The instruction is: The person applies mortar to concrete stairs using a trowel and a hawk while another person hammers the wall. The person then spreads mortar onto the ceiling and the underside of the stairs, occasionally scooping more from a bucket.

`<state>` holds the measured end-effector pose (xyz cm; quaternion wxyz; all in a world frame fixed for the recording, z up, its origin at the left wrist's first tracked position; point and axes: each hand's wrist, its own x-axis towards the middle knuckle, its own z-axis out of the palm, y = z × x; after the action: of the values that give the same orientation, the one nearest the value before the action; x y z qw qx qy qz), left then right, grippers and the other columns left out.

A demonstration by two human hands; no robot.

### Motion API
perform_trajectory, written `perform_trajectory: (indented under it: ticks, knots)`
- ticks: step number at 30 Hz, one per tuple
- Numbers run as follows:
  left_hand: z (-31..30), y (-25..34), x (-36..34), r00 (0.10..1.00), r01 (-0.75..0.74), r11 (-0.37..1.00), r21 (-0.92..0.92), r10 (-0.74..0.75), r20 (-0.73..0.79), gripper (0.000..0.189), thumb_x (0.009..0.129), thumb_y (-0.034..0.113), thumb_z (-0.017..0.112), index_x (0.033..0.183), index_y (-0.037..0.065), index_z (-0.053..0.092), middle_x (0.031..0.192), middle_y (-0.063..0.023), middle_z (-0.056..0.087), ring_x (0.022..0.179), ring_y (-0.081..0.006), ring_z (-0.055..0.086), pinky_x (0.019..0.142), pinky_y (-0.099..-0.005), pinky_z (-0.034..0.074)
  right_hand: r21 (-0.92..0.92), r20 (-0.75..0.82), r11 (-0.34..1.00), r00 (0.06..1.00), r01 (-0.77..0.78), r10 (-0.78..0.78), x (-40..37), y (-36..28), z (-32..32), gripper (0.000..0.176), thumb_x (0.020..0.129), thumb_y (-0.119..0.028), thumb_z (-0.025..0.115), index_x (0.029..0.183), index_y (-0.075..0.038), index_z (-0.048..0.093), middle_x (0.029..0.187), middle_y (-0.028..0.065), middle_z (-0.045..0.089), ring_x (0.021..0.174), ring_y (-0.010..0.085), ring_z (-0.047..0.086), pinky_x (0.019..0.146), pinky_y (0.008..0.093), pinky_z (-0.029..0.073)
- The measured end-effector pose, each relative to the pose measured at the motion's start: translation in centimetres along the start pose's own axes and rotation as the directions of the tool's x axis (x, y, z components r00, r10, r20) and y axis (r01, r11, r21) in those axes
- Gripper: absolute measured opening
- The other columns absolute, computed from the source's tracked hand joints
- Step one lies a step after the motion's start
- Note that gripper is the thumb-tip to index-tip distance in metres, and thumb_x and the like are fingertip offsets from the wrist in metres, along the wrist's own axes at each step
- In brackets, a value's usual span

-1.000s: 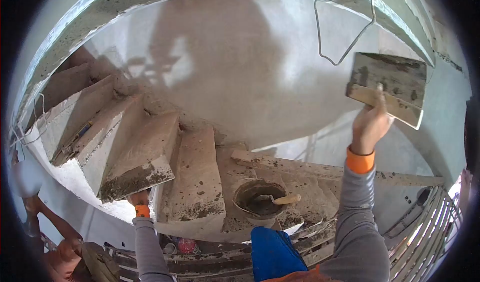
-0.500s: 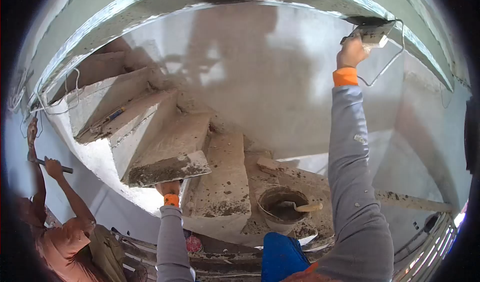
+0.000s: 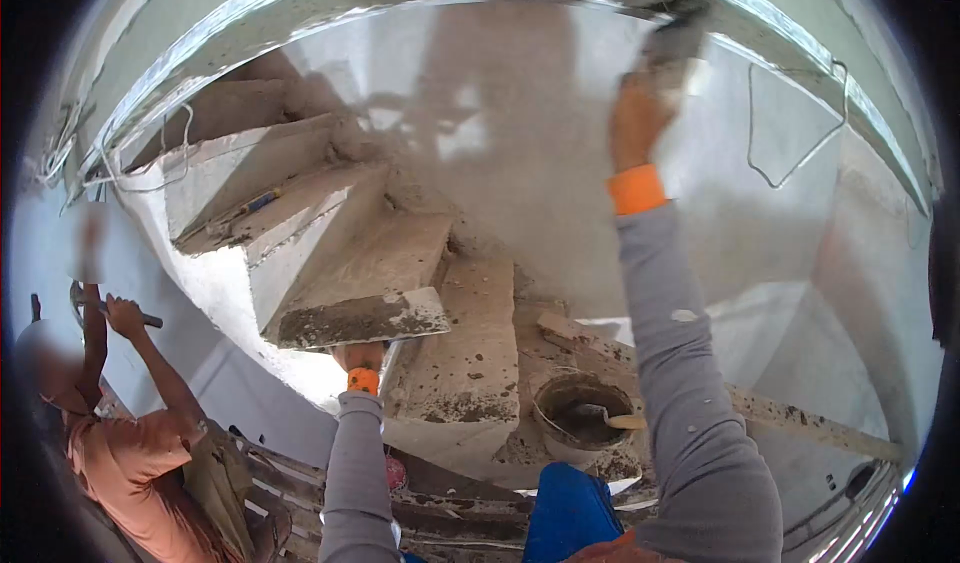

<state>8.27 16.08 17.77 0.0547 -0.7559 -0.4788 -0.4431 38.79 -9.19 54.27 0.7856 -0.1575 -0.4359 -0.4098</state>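
Observation:
My right hand (image 3: 637, 113) is raised high and grips a plastering trowel (image 3: 677, 35), blurred by motion, pressed against the underside of the grey concrete edge overhead. My left hand (image 3: 360, 356) holds up a flat mortar board (image 3: 358, 317) loaded with dark wet mortar, at waist height on the left. Both arms wear grey sleeves with orange cuffs.
Rough concrete stairs (image 3: 300, 223) climb up to the left. A round mortar pan (image 3: 583, 413) with a small trowel in it sits below on the landing. Another person in an orange shirt (image 3: 110, 463) works at the lower left with a tool. A wire loop (image 3: 800, 133) hangs on the wall.
My right hand has swept the trowel leftward along the overhead edge. The view shifted a little, and the mortar board stays held in my left hand.

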Motion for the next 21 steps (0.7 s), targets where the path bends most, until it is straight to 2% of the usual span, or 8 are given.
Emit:
perform_trajectory:
  ticks: [3,6,7,9,12,17,20,21]
  knots:
    - [0.7,-0.2,-0.3,0.994,-0.035,0.996,0.085,0.043,-0.097,0.043,0.082,0.044,0.048,0.116,0.021,0.059,0.123,-0.0012,0.055,0.117,-0.0253,0.045,0.098,-0.0493,0.030,0.386,-0.126,0.921,0.986,-0.049,0.105,4.0,-0.2,-1.5,0.013,0.084,-0.001,0.054,0.096,-0.004,0.050,0.078,0.0009,0.049,0.061,0.0075,0.046,0.047,0.0217,0.036]
    - [-1.2,0.7,-0.3,0.999,-0.036,0.995,0.092,0.039,-0.034,0.043,0.082,0.045,0.050,0.116,0.020,0.058,0.122,-0.0013,0.056,0.111,-0.0273,0.050,0.093,-0.0439,0.037,-0.060,-0.243,0.988,0.958,0.146,-0.156,3.8,-1.5,1.7,0.014,0.084,-0.001,0.054,0.098,-0.001,0.050,0.080,0.0031,0.052,0.066,0.0125,0.049,0.055,0.0271,0.042]
    - [-2.1,1.5,0.2,0.974,0.102,0.994,0.031,-0.106,0.202,0.047,0.083,0.046,0.045,0.123,0.023,0.053,0.130,0.0014,0.049,0.123,-0.0226,0.039,0.102,-0.0511,0.023,-0.158,-0.236,0.962,0.937,0.223,-0.256,2.0,-1.4,4.0,0.016,0.084,-0.003,0.055,0.100,0.000,0.050,0.081,0.0040,0.053,0.068,0.0150,0.050,0.059,0.0295,0.043]
    - [-1.2,1.1,0.3,0.986,0.072,0.997,0.023,-0.075,0.150,0.047,0.083,0.046,0.045,0.124,0.024,0.051,0.131,0.0011,0.049,0.124,-0.0224,0.039,0.102,-0.0513,0.022,-0.370,-0.146,0.909,0.954,0.194,-0.263,-2.1,-1.2,8.8,0.030,0.084,-0.003,0.055,0.113,0.002,0.048,0.103,0.0119,0.051,0.094,0.0249,0.048,0.081,0.0369,0.040]
    - [0.0,0.1,0.1,0.995,0.030,0.997,0.075,-0.037,0.091,0.046,0.084,0.046,0.045,0.123,0.023,0.053,0.131,0.0002,0.049,0.123,-0.0233,0.040,0.102,-0.0503,0.025,-0.077,-0.150,0.995,0.985,0.068,-0.079,-8.6,-5.3,16.9,0.049,0.080,-0.002,0.053,0.127,0.001,0.043,0.127,0.0209,0.047,0.120,0.0368,0.040,0.104,0.0436,0.028]
    - [-2.7,1.7,0.2,0.994,0.074,0.997,-0.011,-0.073,0.085,0.046,0.083,0.046,0.047,0.122,0.023,0.054,0.131,-0.0015,0.048,0.123,-0.0245,0.040,0.102,-0.0496,0.025,-0.171,-0.008,0.972,0.986,0.161,-0.165,-14.2,-6.7,23.5,0.060,0.070,0.002,0.049,0.130,-0.001,0.041,0.129,0.0206,0.044,0.121,0.0372,0.039,0.105,0.0448,0.027]
    - [-1.5,1.1,0.2,0.997,0.053,0.999,-0.001,-0.053,0.052,0.046,0.081,0.045,0.049,0.120,0.023,0.055,0.130,-0.0021,0.049,0.123,-0.0251,0.040,0.102,-0.0494,0.025,-0.065,0.208,0.958,0.943,0.279,-0.260,-16.2,-7.4,23.0,0.046,0.081,-0.007,0.055,0.125,0.002,0.044,0.118,0.0196,0.051,0.115,0.0336,0.046,0.099,0.0365,0.035]
    - [-1.0,0.7,-0.1,0.997,0.053,0.998,0.027,-0.055,0.057,0.047,0.081,0.046,0.049,0.121,0.023,0.054,0.131,-0.0021,0.049,0.123,-0.0253,0.040,0.102,-0.0498,0.025,0.063,0.207,0.986,0.964,0.156,-0.166,-16.8,-7.7,22.2,0.046,0.084,-0.013,0.057,0.125,0.003,0.043,0.117,0.0163,0.054,0.116,0.0299,0.046,0.098,0.0360,0.036]
